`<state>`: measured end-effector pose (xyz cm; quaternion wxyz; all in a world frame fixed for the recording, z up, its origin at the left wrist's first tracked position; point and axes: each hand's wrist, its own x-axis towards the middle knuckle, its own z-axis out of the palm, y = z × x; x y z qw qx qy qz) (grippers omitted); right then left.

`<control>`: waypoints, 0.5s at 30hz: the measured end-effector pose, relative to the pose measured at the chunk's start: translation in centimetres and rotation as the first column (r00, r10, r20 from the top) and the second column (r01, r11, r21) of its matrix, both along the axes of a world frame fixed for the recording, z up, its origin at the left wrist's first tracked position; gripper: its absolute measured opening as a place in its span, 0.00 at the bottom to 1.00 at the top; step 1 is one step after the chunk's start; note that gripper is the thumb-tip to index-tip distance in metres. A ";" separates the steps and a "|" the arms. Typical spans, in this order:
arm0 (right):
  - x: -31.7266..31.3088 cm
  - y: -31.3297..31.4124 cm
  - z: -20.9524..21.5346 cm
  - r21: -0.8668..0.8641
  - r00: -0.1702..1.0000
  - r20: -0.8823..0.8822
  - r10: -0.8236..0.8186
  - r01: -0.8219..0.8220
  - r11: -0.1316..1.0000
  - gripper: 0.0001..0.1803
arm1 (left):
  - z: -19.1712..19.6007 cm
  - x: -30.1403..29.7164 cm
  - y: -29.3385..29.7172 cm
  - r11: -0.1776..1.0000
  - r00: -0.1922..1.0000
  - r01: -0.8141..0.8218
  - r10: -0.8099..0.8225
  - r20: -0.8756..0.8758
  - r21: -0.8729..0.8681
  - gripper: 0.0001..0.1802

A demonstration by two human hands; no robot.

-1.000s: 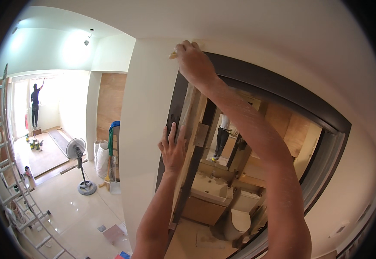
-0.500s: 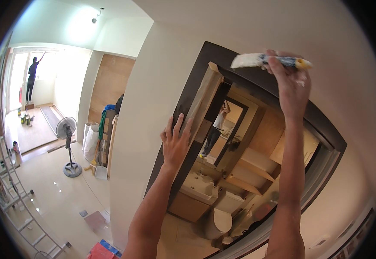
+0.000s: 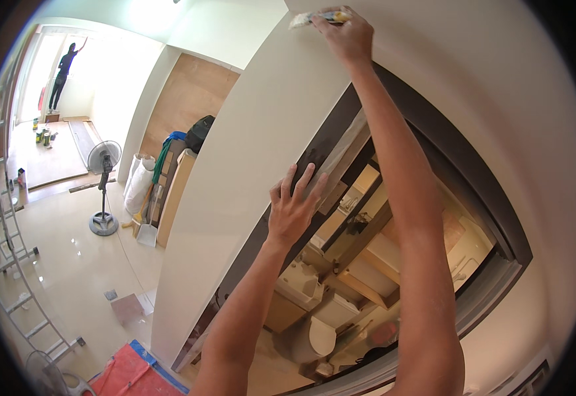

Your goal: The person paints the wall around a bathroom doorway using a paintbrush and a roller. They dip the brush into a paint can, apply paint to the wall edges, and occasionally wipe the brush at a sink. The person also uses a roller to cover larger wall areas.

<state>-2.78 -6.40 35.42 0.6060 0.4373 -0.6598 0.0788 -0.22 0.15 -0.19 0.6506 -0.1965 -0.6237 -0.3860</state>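
My right hand (image 3: 352, 38) is raised high, its fingers closed round the handle of a paintbrush (image 3: 304, 20). The brush points left, its bristles coated in white. Its tip is at the upper part of the pale wall (image 3: 255, 125), near the ceiling edge; whether it touches I cannot tell. Lower down, my left hand (image 3: 292, 209) rests with fingers spread on the dark brown door frame (image 3: 324, 140), beside a lighter strip along its inner edge. Nothing is held in it.
Through the doorway are a toilet (image 3: 322, 336) and a washbasin (image 3: 298, 282). A metal ladder (image 3: 18, 241) stands at far left, near a standing fan (image 3: 104, 158). White sacks (image 3: 139, 188) lean by wooden boards. A red and blue sheet (image 3: 126, 373) lies below. Another person (image 3: 62, 78) reaches up far away.
My right hand has carried the paintbrush up and left, from in front of the frame's top to the wall above its corner. My left hand stays on the frame. The view has shifted.
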 end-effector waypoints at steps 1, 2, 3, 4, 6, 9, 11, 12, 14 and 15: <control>-1.5 -1.3 0.6 -0.027 0.999 -0.036 -0.017 0.016 1.000 0.12 | 0.0 0.1 0.0 1.000 1.000 0.011 -0.011 -0.006 0.009 0.39; -2.6 -1.9 1.2 -0.057 0.997 -0.074 -0.035 0.031 0.998 0.12 | 0.1 0.3 0.1 1.000 1.000 0.011 -0.011 -0.001 0.005 0.39; -3.5 -2.1 1.7 -0.061 0.991 -0.088 -0.097 0.092 0.994 0.12 | 0.2 0.5 0.3 1.000 1.000 0.015 -0.015 0.004 0.001 0.39; -4.3 -2.7 1.9 -0.067 0.984 -0.103 -0.146 0.139 0.988 0.12 | 0.1 0.4 0.1 1.000 1.000 0.007 -0.007 0.009 -0.004 0.39; -5.1 -2.3 2.2 -0.063 0.963 -0.120 -0.242 0.236 0.970 0.13 | 0.2 0.7 0.4 1.000 1.000 0.021 -0.021 0.006 0.002 0.38; -3.8 -2.0 2.3 -0.003 0.957 -0.134 -0.258 0.260 0.966 0.11 | 0.0 0.0 -0.3 1.000 1.000 -0.003 0.003 -0.003 0.008 0.37; -3.0 -2.9 1.7 -0.006 0.963 -0.121 -0.240 0.241 0.970 0.10 | 0.1 -0.2 -0.8 1.000 1.000 -0.007 0.007 -0.004 0.002 0.37; -2.7 -3.6 1.3 -0.008 0.967 -0.113 -0.229 0.229 0.973 0.09 | 0.1 -0.4 -1.3 1.000 1.000 -0.010 0.010 -0.001 -0.002 0.36; -3.6 -3.5 1.3 0.016 0.979 -0.084 -0.186 0.188 0.982 0.09 | 0.0 0.3 -0.4 1.000 1.000 0.029 -0.029 -0.003 -0.008 0.36; -4.1 -3.5 1.4 0.028 0.985 -0.068 -0.159 0.161 0.987 0.08 | 0.0 0.5 -0.1 0.999 0.999 0.043 -0.043 -0.007 -0.006 0.36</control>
